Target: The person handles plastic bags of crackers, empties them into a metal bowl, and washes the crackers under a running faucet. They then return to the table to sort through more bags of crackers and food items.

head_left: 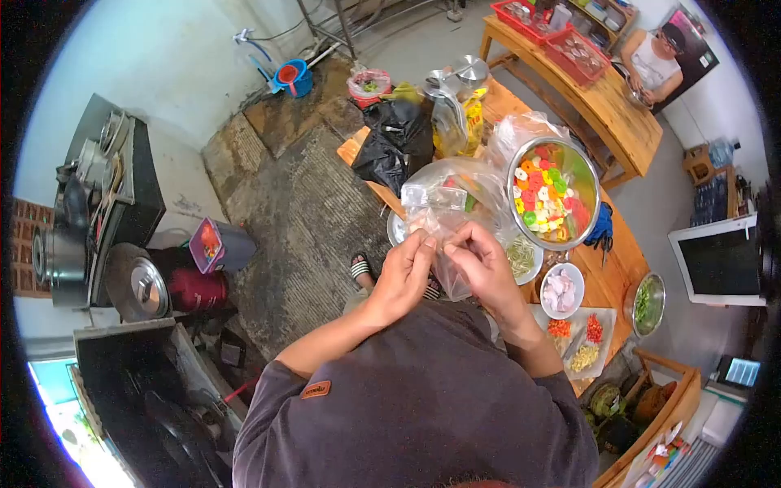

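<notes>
My left hand (400, 275) and my right hand (482, 268) are close together in front of my chest, both closed on the gathered top of a clear plastic bag (452, 276). The bag spreads away from me over the near edge of the wooden table. Just right of it stands a large steel bowl (592, 213) with colourful ring-shaped pieces. Below that bowl are a plate of sprouts (521, 259) and a white bowl of pale pieces (562, 291). A black plastic bag (399, 140) lies beyond my left hand.
A tray (600, 358) holds chopped red, orange and yellow bits. A steel bowl of greens (648, 305) sits at the table's right edge. A person (653, 67) is at a far table (618, 134). A grey bin (232, 244) and stove (154, 390) are left.
</notes>
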A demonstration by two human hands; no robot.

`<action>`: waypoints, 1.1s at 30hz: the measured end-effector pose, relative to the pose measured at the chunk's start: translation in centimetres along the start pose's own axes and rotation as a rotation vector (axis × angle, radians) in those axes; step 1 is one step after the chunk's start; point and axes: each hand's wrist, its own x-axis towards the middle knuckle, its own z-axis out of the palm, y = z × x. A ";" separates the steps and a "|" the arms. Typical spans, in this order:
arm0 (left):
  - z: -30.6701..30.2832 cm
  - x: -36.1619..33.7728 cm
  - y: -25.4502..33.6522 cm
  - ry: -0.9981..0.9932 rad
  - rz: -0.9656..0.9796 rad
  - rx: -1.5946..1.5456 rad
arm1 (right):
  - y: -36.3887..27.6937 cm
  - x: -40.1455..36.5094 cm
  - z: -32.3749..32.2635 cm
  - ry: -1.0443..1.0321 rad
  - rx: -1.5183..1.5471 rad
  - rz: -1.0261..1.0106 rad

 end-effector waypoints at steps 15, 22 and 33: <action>-2.2 0.2 2.8 -0.011 0.205 0.430 | -4.7 -0.8 1.6 0.410 -0.652 -0.189; -2.6 6.6 0.7 -0.498 0.496 -0.102 | -8.8 -1.9 -1.3 0.370 -0.325 0.098; 10.1 7.1 -4.0 -0.591 0.264 -0.215 | -6.0 -2.0 -9.2 0.763 0.457 0.096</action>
